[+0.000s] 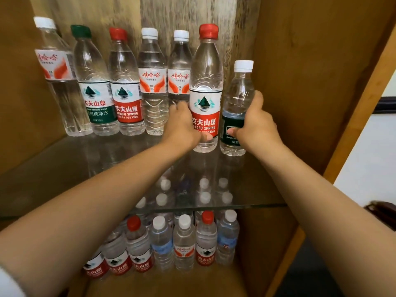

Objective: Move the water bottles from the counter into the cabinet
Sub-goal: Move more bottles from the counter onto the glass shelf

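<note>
Left hand (182, 125) clamps the tall red-capped clear plastic bottle (206, 86); right hand (256, 123) clamps the short white-capped dark-labelled bottle (236, 108). Both are at the glass shelf (53, 168); a hasty release could topple the 2 into the neighbouring row.

On the glass shelf (64, 168), the left hand (182, 127) grips a tall red-capped bottle (205, 93), and at its 3 o'clock the right hand (256, 125) grips a short white-capped bottle (239, 93). Five more bottles (124, 82) stand in a row toward 9 o'clock. Smaller bottles (184, 243) crowd the lower shelf at 6 o'clock.
</note>
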`<state>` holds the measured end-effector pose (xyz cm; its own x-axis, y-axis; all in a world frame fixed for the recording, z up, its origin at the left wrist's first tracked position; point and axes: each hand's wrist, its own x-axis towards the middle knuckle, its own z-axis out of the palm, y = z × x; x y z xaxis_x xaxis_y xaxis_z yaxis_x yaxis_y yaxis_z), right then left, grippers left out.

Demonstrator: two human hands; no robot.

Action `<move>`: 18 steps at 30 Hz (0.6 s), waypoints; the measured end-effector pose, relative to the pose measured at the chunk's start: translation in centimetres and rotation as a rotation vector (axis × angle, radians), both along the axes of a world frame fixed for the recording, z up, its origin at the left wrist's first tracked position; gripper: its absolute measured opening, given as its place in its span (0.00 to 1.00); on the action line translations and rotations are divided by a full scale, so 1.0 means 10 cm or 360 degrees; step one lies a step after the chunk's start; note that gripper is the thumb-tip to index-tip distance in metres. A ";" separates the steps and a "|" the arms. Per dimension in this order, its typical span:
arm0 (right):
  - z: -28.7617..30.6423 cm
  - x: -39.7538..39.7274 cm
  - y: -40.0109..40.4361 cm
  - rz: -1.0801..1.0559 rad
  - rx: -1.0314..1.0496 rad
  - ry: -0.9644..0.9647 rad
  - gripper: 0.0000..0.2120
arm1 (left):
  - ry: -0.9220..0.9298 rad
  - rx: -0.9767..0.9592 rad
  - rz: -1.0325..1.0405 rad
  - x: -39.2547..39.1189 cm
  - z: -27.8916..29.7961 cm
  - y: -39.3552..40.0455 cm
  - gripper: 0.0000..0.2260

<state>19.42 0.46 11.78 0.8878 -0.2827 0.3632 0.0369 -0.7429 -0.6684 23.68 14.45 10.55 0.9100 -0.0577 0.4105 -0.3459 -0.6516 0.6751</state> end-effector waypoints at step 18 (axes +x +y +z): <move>0.06 0.51 -0.07 -0.0186 -0.0034 0.0202 0.32 | -0.0165 0.0211 0.0374 0.29 0.00 -0.40 0.36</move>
<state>24.50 -0.23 12.39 0.8883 -0.3803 0.2575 -0.1343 -0.7512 -0.6463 26.60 10.45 10.59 0.8582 0.0902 0.5053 -0.2380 -0.8023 0.5474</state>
